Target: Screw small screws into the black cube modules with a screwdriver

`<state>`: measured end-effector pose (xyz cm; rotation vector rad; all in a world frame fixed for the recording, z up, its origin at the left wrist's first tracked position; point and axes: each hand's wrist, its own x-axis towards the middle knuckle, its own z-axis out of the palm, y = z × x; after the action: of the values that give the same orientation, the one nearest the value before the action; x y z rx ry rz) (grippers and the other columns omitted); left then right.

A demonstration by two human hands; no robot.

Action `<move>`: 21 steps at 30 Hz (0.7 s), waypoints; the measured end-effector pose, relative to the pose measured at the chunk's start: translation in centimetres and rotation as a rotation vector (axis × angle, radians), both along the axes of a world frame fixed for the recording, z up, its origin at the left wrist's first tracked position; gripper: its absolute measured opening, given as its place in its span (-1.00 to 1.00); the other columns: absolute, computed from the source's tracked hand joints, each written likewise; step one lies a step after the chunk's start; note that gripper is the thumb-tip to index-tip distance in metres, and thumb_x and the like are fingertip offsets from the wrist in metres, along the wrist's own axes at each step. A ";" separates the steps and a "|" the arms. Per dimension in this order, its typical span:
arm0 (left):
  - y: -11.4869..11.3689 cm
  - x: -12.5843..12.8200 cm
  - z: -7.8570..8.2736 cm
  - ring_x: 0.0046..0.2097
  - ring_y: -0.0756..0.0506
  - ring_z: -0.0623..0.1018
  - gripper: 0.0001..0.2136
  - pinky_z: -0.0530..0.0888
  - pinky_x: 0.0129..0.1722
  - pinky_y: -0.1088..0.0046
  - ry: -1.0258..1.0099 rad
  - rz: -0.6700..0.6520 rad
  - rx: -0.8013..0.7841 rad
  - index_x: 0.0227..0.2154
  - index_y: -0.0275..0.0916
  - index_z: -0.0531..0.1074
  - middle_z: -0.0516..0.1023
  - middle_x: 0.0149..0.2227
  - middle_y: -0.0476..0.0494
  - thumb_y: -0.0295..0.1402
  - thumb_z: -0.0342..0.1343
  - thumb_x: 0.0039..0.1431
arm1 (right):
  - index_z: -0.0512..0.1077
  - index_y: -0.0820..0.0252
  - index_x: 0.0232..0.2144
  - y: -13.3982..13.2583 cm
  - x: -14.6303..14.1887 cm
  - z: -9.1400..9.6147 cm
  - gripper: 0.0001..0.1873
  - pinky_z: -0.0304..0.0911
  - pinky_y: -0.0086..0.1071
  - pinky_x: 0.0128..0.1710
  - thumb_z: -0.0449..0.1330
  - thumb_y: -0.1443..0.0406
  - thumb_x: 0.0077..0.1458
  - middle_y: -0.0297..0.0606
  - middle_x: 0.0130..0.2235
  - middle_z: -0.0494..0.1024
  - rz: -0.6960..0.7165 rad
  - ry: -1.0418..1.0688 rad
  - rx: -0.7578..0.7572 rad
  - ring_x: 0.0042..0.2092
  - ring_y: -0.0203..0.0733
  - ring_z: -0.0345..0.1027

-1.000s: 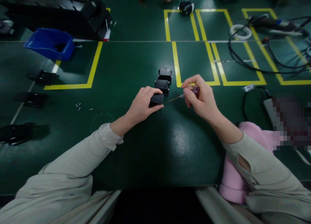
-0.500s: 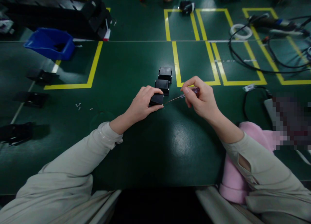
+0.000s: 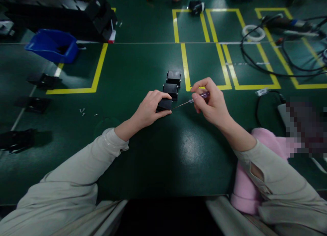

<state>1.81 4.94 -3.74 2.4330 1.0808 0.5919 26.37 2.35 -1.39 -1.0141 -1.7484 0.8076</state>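
My left hand (image 3: 150, 108) grips a small black box-shaped part (image 3: 165, 104) between thumb and fingers, holding it down on the green table. In my right hand (image 3: 211, 101) is a screwdriver (image 3: 205, 94) with a dark, see-through handle. Its thin shaft slants left and down, and the tip meets the right side of the held part near my left thumb. Two similar black parts, a nearer one (image 3: 170, 89) and a farther one (image 3: 174, 77), stand in a row just beyond it, with small screws showing at their sides.
Loose screws (image 3: 82, 112) lie left of my left hand. Farther left are more black parts (image 3: 38, 104) and a blue bin (image 3: 53, 46). A pink cloth (image 3: 246, 188) lies under my right forearm. Black cables (image 3: 246, 55) and a white ring (image 3: 253, 33) are at right.
The fingers of my right hand have shifted slightly on the screwdriver handle. My left hand and the black parts stay in place.
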 end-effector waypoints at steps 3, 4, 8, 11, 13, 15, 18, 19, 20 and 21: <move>0.0 0.0 0.1 0.02 -0.23 0.40 -0.64 0.35 0.03 0.22 -0.001 -0.003 -0.006 0.04 -0.20 0.35 0.45 -0.01 -0.19 -0.21 0.21 0.25 | 0.30 0.09 -0.28 0.0 0.0 0.0 -0.86 0.02 -0.41 -0.64 0.11 0.19 0.32 -0.55 -0.62 0.28 0.006 -0.022 -0.009 -0.66 -0.43 0.19; -0.1 0.0 0.1 0.02 -0.23 0.40 -0.64 0.35 0.03 0.21 -0.001 -0.003 -0.010 0.04 -0.20 0.35 0.45 0.00 -0.19 -0.21 0.21 0.25 | 0.30 0.09 -0.32 0.0 0.0 0.1 -0.82 0.00 -0.41 -0.65 0.10 0.17 0.33 -0.55 -0.64 0.28 0.005 -0.036 -0.013 -0.67 -0.43 0.18; -0.1 0.0 0.1 0.03 -0.24 0.40 -0.64 0.35 0.04 0.20 0.003 0.005 -0.018 0.04 -0.19 0.35 0.45 0.00 -0.19 -0.21 0.21 0.25 | 0.29 0.08 -0.28 0.0 0.1 0.0 -0.86 0.01 -0.41 -0.62 0.08 0.19 0.34 -0.55 -0.60 0.27 0.003 -0.035 -0.004 -0.66 -0.43 0.16; -0.1 0.0 0.0 0.03 -0.24 0.40 -0.64 0.35 0.04 0.21 0.001 0.002 -0.010 0.04 -0.20 0.35 0.45 0.00 -0.20 -0.21 0.21 0.25 | 0.29 0.08 -0.23 0.0 0.1 0.1 -0.91 0.03 -0.41 -0.59 0.09 0.22 0.33 -0.54 -0.57 0.28 0.010 -0.027 0.009 -0.63 -0.43 0.17; 0.0 0.0 0.0 0.02 -0.24 0.40 -0.63 0.35 0.03 0.21 0.000 -0.003 -0.005 0.05 -0.21 0.35 0.45 0.00 -0.20 -0.21 0.21 0.25 | 0.31 0.10 -0.28 0.0 0.1 0.2 -0.86 0.02 -0.41 -0.60 0.09 0.19 0.33 -0.53 -0.59 0.28 0.003 -0.038 0.017 -0.63 -0.43 0.18; 0.0 -0.1 0.0 0.02 -0.23 0.40 -0.64 0.35 0.02 0.22 0.004 -0.003 -0.002 0.05 -0.20 0.35 0.45 0.00 -0.20 -0.22 0.21 0.25 | 0.32 0.11 -0.35 0.0 0.1 0.3 -0.78 0.00 -0.41 -0.62 0.09 0.15 0.33 -0.52 -0.61 0.28 -0.008 -0.055 0.024 -0.65 -0.45 0.17; 0.0 0.0 0.0 0.03 -0.24 0.40 -0.64 0.35 0.04 0.21 0.008 -0.001 -0.006 0.04 -0.20 0.35 0.45 0.00 -0.19 -0.22 0.21 0.25 | 0.31 0.10 -0.33 0.0 0.1 0.2 -0.80 -0.01 -0.42 -0.64 0.09 0.16 0.33 -0.53 -0.60 0.27 -0.007 -0.041 0.014 -0.66 -0.45 0.15; 0.0 0.0 0.0 0.03 -0.24 0.41 -0.64 0.35 0.04 0.20 0.008 -0.001 -0.007 0.04 -0.20 0.35 0.45 0.00 -0.19 -0.22 0.21 0.25 | 0.30 0.09 -0.30 0.0 0.1 0.2 -0.83 0.00 -0.42 -0.63 0.09 0.17 0.33 -0.54 -0.60 0.26 0.000 -0.027 0.008 -0.66 -0.44 0.15; 0.0 0.0 0.0 0.03 -0.24 0.41 -0.64 0.35 0.05 0.20 0.009 -0.001 -0.009 0.04 -0.19 0.34 0.45 0.00 -0.19 -0.22 0.21 0.25 | 0.30 0.08 -0.26 0.0 0.1 0.1 -0.86 0.01 -0.42 -0.63 0.09 0.18 0.34 -0.54 -0.59 0.26 0.009 -0.015 0.004 -0.65 -0.44 0.15; 0.0 0.0 0.0 0.03 -0.24 0.41 -0.64 0.35 0.05 0.20 0.009 0.000 -0.009 0.04 -0.19 0.34 0.46 0.00 -0.19 -0.22 0.21 0.25 | 0.29 0.08 -0.24 0.0 0.1 0.1 -0.87 0.03 -0.41 -0.62 0.09 0.18 0.34 -0.54 -0.59 0.26 0.012 -0.009 0.004 -0.64 -0.43 0.16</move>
<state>1.81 4.89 -3.74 2.4300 1.0845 0.5755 26.48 2.38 -1.33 -1.0068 -1.7645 0.8085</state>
